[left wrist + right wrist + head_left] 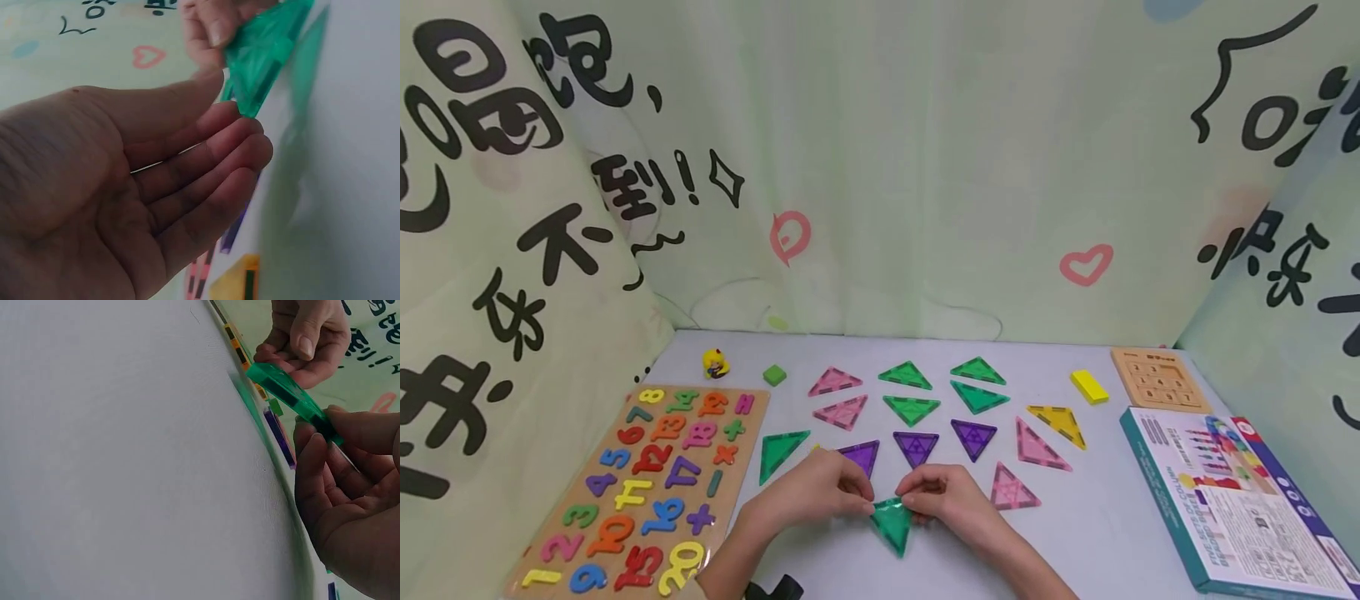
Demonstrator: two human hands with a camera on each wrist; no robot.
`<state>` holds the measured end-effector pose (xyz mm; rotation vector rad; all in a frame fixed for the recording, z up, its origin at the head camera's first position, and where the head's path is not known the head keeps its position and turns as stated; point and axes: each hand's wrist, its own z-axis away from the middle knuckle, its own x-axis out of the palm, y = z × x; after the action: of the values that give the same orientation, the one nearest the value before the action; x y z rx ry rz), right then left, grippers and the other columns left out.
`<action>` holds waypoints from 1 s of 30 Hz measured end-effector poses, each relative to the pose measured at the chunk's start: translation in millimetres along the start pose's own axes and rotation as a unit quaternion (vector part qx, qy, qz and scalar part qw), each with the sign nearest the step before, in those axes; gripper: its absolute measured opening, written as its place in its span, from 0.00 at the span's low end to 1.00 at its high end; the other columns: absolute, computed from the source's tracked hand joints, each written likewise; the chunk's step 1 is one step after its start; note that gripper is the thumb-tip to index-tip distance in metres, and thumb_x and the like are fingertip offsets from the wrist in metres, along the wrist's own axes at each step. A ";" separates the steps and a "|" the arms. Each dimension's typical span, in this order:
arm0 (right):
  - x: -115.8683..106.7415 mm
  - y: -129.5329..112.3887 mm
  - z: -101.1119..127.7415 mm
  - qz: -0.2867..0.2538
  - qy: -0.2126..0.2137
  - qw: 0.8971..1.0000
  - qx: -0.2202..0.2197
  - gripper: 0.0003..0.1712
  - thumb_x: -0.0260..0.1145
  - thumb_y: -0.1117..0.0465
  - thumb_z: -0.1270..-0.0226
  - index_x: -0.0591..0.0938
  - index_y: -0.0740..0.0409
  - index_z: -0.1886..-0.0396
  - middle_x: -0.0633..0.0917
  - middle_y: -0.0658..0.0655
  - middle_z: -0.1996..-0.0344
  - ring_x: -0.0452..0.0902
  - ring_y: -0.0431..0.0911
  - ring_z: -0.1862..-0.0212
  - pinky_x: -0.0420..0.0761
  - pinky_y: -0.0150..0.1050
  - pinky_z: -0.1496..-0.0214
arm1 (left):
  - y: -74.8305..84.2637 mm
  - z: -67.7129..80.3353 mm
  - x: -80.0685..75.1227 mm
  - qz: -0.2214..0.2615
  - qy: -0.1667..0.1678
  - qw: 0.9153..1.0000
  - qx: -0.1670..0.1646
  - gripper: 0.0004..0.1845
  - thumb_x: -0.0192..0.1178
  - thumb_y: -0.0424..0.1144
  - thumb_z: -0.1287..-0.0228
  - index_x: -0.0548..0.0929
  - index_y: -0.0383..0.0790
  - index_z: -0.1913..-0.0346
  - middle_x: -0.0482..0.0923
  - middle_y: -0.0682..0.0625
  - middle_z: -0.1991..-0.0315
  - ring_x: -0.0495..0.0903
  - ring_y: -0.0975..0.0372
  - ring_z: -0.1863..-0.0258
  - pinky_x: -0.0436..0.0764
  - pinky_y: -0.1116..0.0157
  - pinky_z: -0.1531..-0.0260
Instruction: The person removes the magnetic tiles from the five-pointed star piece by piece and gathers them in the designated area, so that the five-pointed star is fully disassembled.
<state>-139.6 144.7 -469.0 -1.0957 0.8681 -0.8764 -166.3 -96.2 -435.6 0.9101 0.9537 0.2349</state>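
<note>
A translucent green triangular magnetic tile (892, 525) is held tilted above the tabletop, one corner pointing toward me. My right hand (951, 500) pinches it between thumb and fingers; the right wrist view shows the grip on the tile (290, 394) at one end. Across from it, my left hand (820, 492) has its fingertips at the tile's other corner. In the left wrist view, the fingers of the left hand (169, 169) are loosely bent and the thumb stands apart from them. Just beyond the hands lie purple triangle tiles (916, 447) and a larger green triangle (782, 452).
A wooden number board (647, 475) lies at left. Several pink (1037, 446) and green tiles (912, 409) and a yellow tile (1060, 423) are spread across the table. At right are a boxed set (1240, 500), a wooden board (1157, 379) and a yellow block (1088, 387).
</note>
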 end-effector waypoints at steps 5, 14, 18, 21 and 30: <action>6.9 -2.9 -0.2 0.003 -0.009 1.000 -0.015 0.13 0.68 0.60 0.33 0.85 0.66 0.55 0.87 0.54 0.65 0.78 0.41 0.68 0.81 0.32 0.64 | 1.1 -0.5 7.1 0.013 -0.021 1.000 -0.011 0.03 0.70 0.41 0.40 0.88 0.51 0.71 0.83 0.59 0.77 0.74 0.66 0.75 0.74 0.70 0.74; 11.6 -0.8 -1.6 0.003 -0.018 1.000 -0.011 0.15 0.67 0.58 0.33 0.84 0.66 0.54 0.87 0.55 0.68 0.80 0.41 0.69 0.80 0.33 0.64 | -10.3 8.9 -2.8 -0.001 -0.034 0.999 -0.041 0.07 0.70 0.40 0.40 0.87 0.47 0.75 0.82 0.55 0.81 0.78 0.64 0.80 0.75 0.69 0.75; 6.0 0.9 -0.6 -0.005 -0.019 1.000 0.000 0.15 0.66 0.60 0.32 0.83 0.68 0.54 0.88 0.57 0.67 0.80 0.42 0.69 0.81 0.34 0.64 | -13.7 10.9 -6.2 -0.013 -0.019 0.996 -0.084 0.08 0.70 0.41 0.40 0.86 0.46 0.75 0.81 0.53 0.81 0.78 0.63 0.82 0.75 0.68 0.76; 3.8 2.5 0.1 -0.012 -0.023 1.000 0.004 0.15 0.66 0.60 0.32 0.83 0.69 0.54 0.88 0.58 0.66 0.80 0.42 0.69 0.81 0.33 0.64 | -13.4 10.4 -5.6 -0.019 -0.015 0.994 -0.103 0.09 0.71 0.41 0.41 0.85 0.45 0.75 0.80 0.53 0.83 0.78 0.64 0.83 0.75 0.68 0.76; -6.5 2.2 1.7 -0.020 -0.026 0.999 -0.004 0.16 0.64 0.61 0.31 0.82 0.71 0.53 0.88 0.58 0.65 0.81 0.42 0.67 0.83 0.33 0.62 | -9.2 8.4 -2.3 -0.046 0.022 0.991 -0.124 0.12 0.73 0.43 0.43 0.83 0.45 0.79 0.78 0.53 0.85 0.76 0.63 0.84 0.72 0.69 0.78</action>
<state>-140.2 151.7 -469.8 -1.1398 0.8103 -0.8744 -162.9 -107.9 -439.1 0.6337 0.9804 0.2887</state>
